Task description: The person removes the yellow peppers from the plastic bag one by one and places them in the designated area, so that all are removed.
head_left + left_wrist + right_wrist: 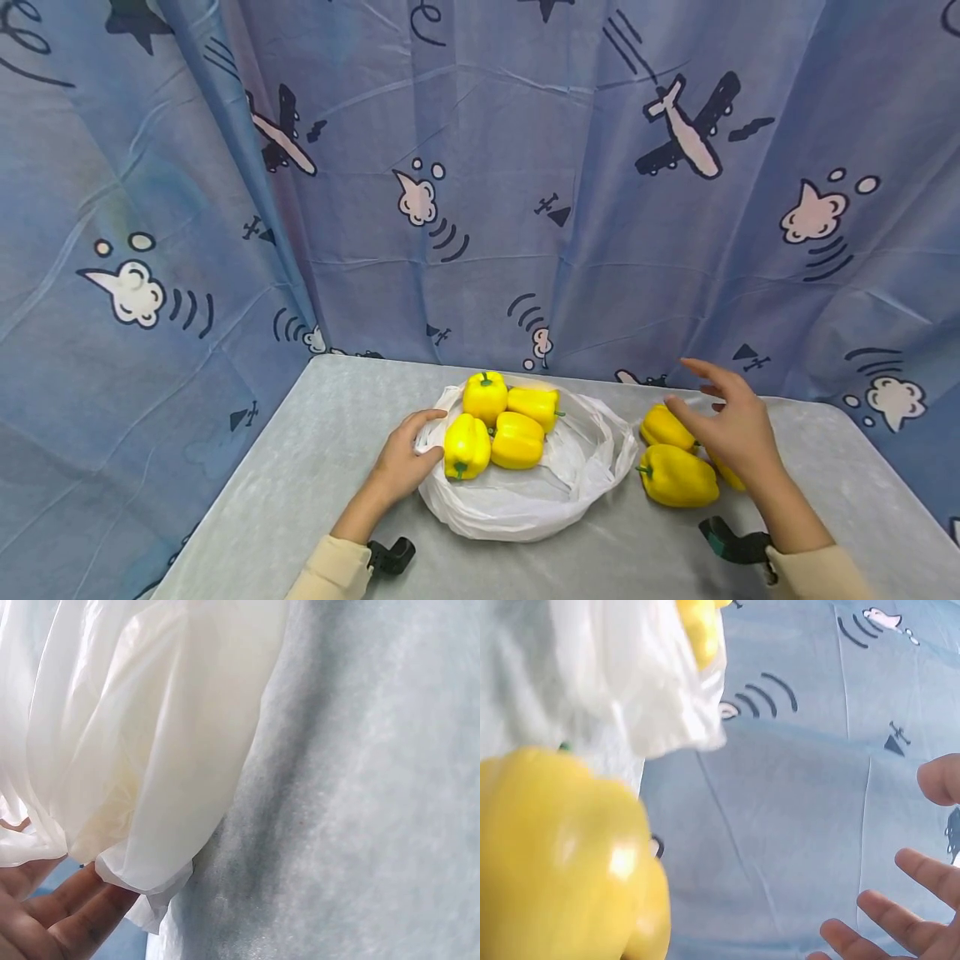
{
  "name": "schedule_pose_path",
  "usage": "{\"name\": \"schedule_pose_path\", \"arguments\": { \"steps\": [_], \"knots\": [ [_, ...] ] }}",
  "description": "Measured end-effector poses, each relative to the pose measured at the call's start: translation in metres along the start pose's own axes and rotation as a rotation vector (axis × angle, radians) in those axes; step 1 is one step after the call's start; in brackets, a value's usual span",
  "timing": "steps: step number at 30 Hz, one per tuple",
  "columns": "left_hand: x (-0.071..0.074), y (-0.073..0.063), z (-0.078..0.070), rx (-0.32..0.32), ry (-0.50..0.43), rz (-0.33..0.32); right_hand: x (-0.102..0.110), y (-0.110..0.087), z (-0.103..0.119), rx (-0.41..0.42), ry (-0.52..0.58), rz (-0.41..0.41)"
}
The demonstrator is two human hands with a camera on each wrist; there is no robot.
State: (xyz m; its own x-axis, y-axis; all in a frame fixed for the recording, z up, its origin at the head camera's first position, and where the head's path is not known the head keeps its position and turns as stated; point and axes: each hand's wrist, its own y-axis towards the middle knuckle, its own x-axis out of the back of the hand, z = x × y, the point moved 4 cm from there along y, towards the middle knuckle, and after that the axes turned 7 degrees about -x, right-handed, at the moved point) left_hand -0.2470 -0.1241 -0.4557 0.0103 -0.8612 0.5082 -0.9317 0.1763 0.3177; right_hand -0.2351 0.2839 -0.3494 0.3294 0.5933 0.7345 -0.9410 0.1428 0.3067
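A white plastic bag (510, 508) stands with its mouth spread wide, several yellow bell peppers (517, 440) inside it. My left hand (405, 458) grips the bag's left rim; up close in the left wrist view, its fingers (90, 907) lie against the thin plastic and the thumb is mostly hidden. To the right of the bag, my right hand (731, 425) hovers over three loose yellow bell peppers (678, 477), fingers spread and holding nothing. The hand partly covers two of these peppers. In the right wrist view the spread fingers (900, 922) are apart from the nearest pepper (562, 855).
Everything rests on a table with a light grey cover (285, 467). A blue curtain (480, 250) printed with planes and clouds hangs behind and at the sides. Each wrist wears a black camera mount, such as the left one (392, 556).
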Motion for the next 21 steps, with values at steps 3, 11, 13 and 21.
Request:
{"name": "schedule_pose_path", "arguments": {
  "steps": [3,11,13,21],
  "knots": [
    [0.0,0.0,0.0,0.0,0.0,-0.002,-0.006,0.002,0.008,0.021,0.04,0.007],
    [-0.001,-0.001,0.001,0.008,-0.002,0.007,-0.023,0.009,0.026,0.034,0.082,0.037],
    [-0.001,0.0,0.001,0.007,0.0,0.007,-0.027,0.011,0.032,0.041,0.097,0.042],
    [-0.001,0.001,-0.002,0.012,0.002,0.004,-0.047,0.022,0.059,0.06,0.185,0.065]
  ]
}}
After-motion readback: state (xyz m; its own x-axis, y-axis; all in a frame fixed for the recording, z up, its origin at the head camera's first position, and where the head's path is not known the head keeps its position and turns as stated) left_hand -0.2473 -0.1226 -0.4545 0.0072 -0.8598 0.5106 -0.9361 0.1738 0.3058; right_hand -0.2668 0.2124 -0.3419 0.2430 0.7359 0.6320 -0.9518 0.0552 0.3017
